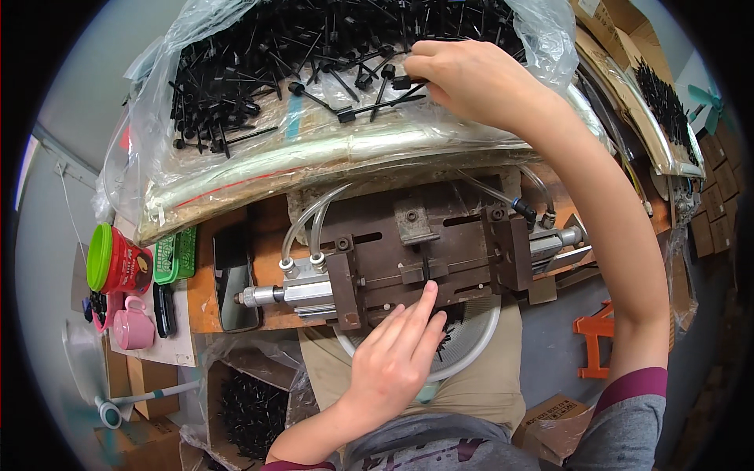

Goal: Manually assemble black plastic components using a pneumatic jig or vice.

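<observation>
My left hand (393, 357) reaches over the front of a dark metal jig (385, 271), its fingers stretched out. Its index fingertip touches the lower end of a black plastic pin (426, 265) that sits upright in the jig's middle slot. Farther away, my right hand (471, 82) is closed at the near edge of a pile of black plastic pins (236, 94), thin stems with blocky heads. A pin's black head (402, 82) shows at its fingertips; the fingers hide the rest. The pile lies on clear plastic sheeting (259, 182).
Air cylinders (310, 294) with clear hoses flank the jig. Below it, on my lap, sits a white basket (479, 349) with black pieces. A phone (236, 275), green basket (177, 255) and pink cup (133, 326) stand left. A carton of black pins (251, 412) is lower left.
</observation>
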Demonstrator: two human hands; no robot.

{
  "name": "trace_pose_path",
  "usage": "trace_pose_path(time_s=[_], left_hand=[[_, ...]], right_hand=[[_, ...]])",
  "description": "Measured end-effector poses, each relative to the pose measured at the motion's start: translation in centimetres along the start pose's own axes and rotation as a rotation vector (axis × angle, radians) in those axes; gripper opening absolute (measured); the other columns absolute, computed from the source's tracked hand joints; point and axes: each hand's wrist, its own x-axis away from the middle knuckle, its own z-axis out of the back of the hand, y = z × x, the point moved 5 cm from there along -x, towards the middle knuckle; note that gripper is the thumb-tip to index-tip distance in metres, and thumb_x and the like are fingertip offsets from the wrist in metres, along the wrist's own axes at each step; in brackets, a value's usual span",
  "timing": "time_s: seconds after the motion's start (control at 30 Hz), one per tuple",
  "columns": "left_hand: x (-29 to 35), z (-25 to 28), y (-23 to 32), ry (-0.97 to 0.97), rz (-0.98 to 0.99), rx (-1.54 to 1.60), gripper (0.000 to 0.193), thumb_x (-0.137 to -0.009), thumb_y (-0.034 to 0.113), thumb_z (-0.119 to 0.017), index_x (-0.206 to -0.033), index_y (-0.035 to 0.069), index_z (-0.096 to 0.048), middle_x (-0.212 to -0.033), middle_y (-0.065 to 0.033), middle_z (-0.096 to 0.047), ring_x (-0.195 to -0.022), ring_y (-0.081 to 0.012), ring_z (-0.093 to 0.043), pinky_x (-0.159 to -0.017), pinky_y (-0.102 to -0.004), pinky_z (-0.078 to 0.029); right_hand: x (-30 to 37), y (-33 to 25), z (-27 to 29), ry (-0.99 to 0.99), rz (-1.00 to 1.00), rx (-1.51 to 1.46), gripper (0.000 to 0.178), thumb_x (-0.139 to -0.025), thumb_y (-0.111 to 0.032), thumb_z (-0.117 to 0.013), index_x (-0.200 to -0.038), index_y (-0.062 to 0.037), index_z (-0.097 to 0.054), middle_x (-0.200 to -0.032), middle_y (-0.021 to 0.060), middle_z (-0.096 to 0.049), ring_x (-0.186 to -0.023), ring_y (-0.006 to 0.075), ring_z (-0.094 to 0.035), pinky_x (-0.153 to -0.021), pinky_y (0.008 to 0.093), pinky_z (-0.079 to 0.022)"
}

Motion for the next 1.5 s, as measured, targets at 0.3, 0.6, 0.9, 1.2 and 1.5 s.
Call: trace_pose_path(time_s=[0.3, 0.6, 0.9, 1.2, 1.5], left_hand=[[-0.8, -0.2, -0.6, -0.014, 0.031, -0.071, 0.025, -0.075, 0.011, -0.078, -0.098, 0.002, -0.071, -0.126, -0.0165, -0.066, -0.079, -0.0223, -0.070, -0.080, -0.0326, -0.058], [-1.0, 0.0, -0.3, -0.065, 0.075, -0.067, 0.031, -0.075, 0.014, -0.081, -0.102, 0.003, -0.071, -0.124, -0.0158, -0.067, -0.071, -0.0196, -0.070, -0.062, -0.0264, -0.055], [-1.9, 3.3, -1.8, 0.208, 0.485, 1.022, 0.078, -0.073, -0.006, -0.082, -0.142, -0.005, -0.047, -0.136, -0.0214, -0.054, -0.109, -0.0244, -0.066, -0.082, -0.0334, -0.062], [0.2, 2.5, -2.4, 0.104, 0.580, 1.016, 0.042, -0.089, -0.012, -0.061, -0.130, -0.010, -0.057, -0.107, -0.0220, -0.068, -0.088, -0.0254, -0.072, -0.075, -0.0325, -0.063], [1.4, 4.4, -2.9, 0.320, 0.519, 0.912, 0.044, -0.086, -0.013, -0.066, -0.129, -0.011, -0.058, -0.105, -0.0219, -0.068, -0.091, -0.0292, -0.073, -0.074, -0.0299, -0.062]], right_hand=[[3.5, 3.8, 2.9, 0.383, -0.449, -1.017, 0.007, -0.091, -0.005, -0.069, -0.097, -0.0020, -0.066, -0.080, 0.0061, -0.068, -0.068, 0.0130, -0.066, -0.061, 0.0247, -0.054], [7.7, 3.9, 2.3, 0.597, -0.480, -1.834, 0.015, -0.098, -0.015, -0.061, -0.105, -0.0011, -0.064, -0.095, 0.0080, -0.067, -0.081, 0.0105, -0.064, -0.074, 0.0259, -0.054], [14.9, -9.5, 0.2, 0.197, -0.761, -2.355, 0.012, -0.095, -0.009, -0.065, -0.100, -0.0003, -0.058, -0.092, 0.0124, -0.065, -0.056, 0.0124, -0.061, -0.050, 0.0251, -0.052], [17.6, -8.5, 0.9, 0.563, -0.813, -1.962, 0.013, -0.095, -0.007, -0.063, -0.103, 0.0023, -0.068, -0.106, 0.0175, -0.068, -0.066, 0.0127, -0.063, -0.053, 0.0216, -0.051], [17.5, -13.5, 3.8, 0.352, -0.267, -1.006, 0.041, -0.073, -0.006, -0.081, -0.110, 0.0064, -0.069, -0.117, 0.0206, -0.066, -0.097, 0.0301, -0.070, -0.080, 0.0346, -0.058]])
